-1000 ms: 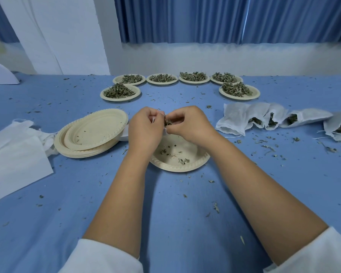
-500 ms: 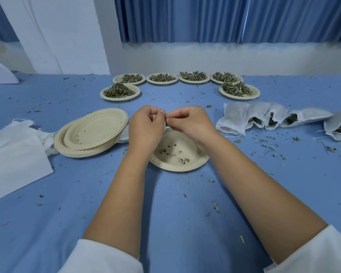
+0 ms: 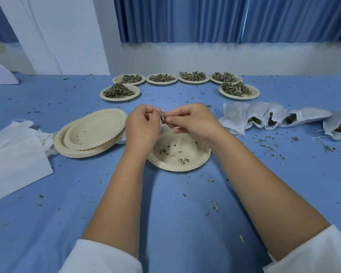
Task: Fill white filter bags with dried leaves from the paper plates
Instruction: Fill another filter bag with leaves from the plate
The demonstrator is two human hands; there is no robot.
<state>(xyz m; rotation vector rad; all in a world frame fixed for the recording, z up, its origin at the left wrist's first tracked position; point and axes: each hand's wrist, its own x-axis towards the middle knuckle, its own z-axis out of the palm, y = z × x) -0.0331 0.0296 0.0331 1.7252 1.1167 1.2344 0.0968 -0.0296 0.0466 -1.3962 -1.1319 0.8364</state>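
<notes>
My left hand (image 3: pixel 143 126) and my right hand (image 3: pixel 193 121) meet above a nearly empty paper plate (image 3: pixel 195 164) and pinch the mouth of a white filter bag (image 3: pixel 164 125) between them. Dried leaves show in the bag's mouth; most of the bag is hidden behind my hands. A few leaf scraps lie in the plate below. Several paper plates heaped with dried leaves (image 3: pixel 119 91) form an arc at the far side of the blue table. Several filled filter bags (image 3: pixel 254 117) lie in a row on the right.
A stack of empty paper plates (image 3: pixel 91 133) sits left of my hands. Flat empty filter bags (image 3: pixel 14 154) lie at the far left. Leaf crumbs are scattered over the blue tablecloth (image 3: pixel 175 213). A white wall and blue curtains stand behind the table.
My fingertips closed together at the bag's mouth half a second ago, and now the mouth is parted again with leaves showing. Both hands stay above the plate.
</notes>
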